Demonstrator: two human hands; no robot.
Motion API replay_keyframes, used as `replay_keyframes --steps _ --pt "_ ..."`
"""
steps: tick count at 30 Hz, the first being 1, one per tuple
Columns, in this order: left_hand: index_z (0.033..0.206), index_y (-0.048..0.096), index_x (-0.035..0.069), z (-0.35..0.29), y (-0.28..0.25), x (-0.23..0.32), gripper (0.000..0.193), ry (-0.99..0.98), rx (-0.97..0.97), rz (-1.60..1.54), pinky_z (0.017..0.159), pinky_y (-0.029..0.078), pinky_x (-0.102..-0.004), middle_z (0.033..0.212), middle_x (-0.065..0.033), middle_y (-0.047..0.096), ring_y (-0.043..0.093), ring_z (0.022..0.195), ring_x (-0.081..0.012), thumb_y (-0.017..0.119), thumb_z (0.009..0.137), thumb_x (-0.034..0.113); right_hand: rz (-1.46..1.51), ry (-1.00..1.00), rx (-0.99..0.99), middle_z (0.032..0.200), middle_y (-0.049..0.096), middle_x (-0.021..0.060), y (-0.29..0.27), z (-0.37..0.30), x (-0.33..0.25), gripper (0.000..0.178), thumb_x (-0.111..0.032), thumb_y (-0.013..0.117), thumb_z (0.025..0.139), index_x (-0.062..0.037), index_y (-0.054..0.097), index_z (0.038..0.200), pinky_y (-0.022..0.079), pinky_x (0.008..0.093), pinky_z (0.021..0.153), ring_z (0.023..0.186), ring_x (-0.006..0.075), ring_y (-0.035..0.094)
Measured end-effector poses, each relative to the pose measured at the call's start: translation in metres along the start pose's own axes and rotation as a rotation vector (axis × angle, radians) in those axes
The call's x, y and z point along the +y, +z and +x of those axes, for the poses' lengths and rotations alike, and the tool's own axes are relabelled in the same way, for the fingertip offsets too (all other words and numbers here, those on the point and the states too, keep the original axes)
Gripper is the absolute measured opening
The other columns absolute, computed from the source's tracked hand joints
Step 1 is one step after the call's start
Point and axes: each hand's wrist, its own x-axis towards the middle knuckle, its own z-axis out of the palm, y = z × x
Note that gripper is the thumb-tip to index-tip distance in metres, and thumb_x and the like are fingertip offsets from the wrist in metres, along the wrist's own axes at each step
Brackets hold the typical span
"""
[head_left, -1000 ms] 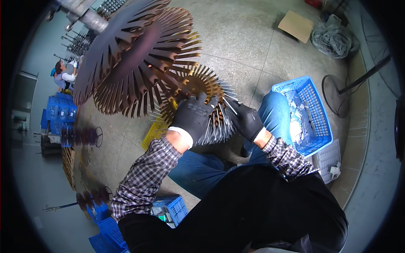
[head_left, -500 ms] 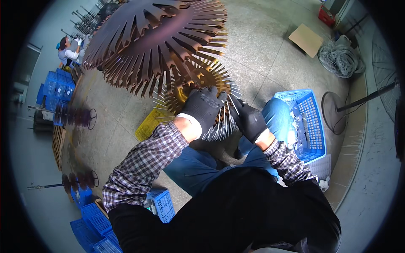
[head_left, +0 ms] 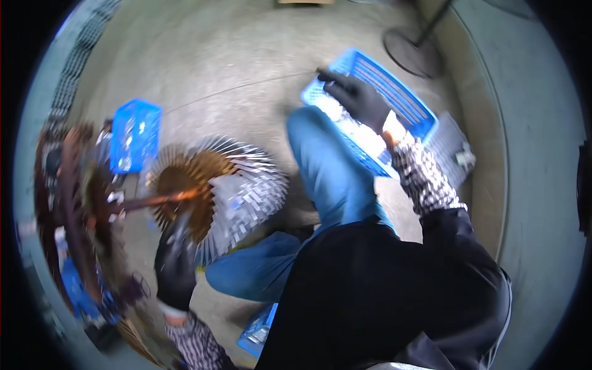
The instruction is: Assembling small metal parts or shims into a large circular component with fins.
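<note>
My left hand [head_left: 176, 265], in a black glove, is at the near edge of a brown slotted disc [head_left: 194, 172] on an upright rod [head_left: 154, 200]. Motion smears its fingers, so its grip is unclear. Shiny metal strips [head_left: 246, 191] fan out around the disc's lower side. Over a blue basket [head_left: 407, 108] at the right, my gloved right hand [head_left: 364, 102] has its fingers stretched out, and I see nothing held in it. Light-coloured flat pieces [head_left: 370, 139] lie in that basket, bright with glare.
Larger slotted discs [head_left: 80, 203] stand blurred at the left, on the same rod. Another blue basket [head_left: 135, 135] is on the floor beyond the strips, and a small blue one [head_left: 259, 330] is beside my leg. A stand base [head_left: 413, 52] rests by the right wall.
My view has swung right. My right hand has left the disc and moved to the blue basket. My left hand remains by the disc, now lower in view.
</note>
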Motion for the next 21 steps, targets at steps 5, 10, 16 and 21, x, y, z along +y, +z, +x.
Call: replay_keyframes --steps 5,10,16,21 --pt "0.14 0.059 -0.004 -0.01 -0.023 0.02 0.04 -0.236 -0.122 0.049 0.109 0.047 -0.0417 0.142 -0.0192 0.062 0.062 0.123 -0.0336 0.037 0.11 0.012 -0.26 0.301 0.172 0.127 0.076 0.015 -0.033 -0.018 0.231 0.053 -0.037 0.067 0.102 -0.0087 0.062 0.146 0.058 0.0381 0.089 0.103 0.0329 0.075" --pt "0.142 0.057 -0.002 -0.034 0.0 -0.019 0.041 -0.202 -0.16 0.144 0.11 0.045 -0.0423 0.143 -0.0196 0.062 0.061 0.124 -0.035 0.038 0.109 0.012 -0.631 0.565 -0.18 0.126 0.074 0.0204 -0.015 -0.109 0.404 0.056 -0.033 0.068 0.091 -0.0101 0.065 0.142 0.057 0.0461 0.093 0.109 0.0417 0.072" --pt "0.152 0.051 -0.001 -0.12 -0.028 -0.082 0.046 -0.223 -0.159 0.479 0.106 0.048 -0.0433 0.146 -0.0211 0.061 0.062 0.122 -0.0376 0.042 0.108 0.009 -0.684 0.503 -0.582 0.119 0.076 0.0157 0.068 -0.143 0.405 0.037 -0.03 0.058 0.099 -0.0142 0.072 0.129 0.055 0.0468 0.09 0.102 0.0385 0.072" --pt "0.156 0.047 0.0 -0.085 -0.025 -0.047 0.05 -0.461 -0.279 0.402 0.106 0.047 -0.0438 0.146 -0.0222 0.06 0.061 0.123 -0.0396 0.045 0.107 0.01 -0.607 0.404 -0.482 0.113 0.077 0.0143 0.099 -0.162 0.444 0.031 -0.03 0.054 0.103 -0.015 0.074 0.12 0.055 0.0475 0.087 0.096 0.0381 0.072"
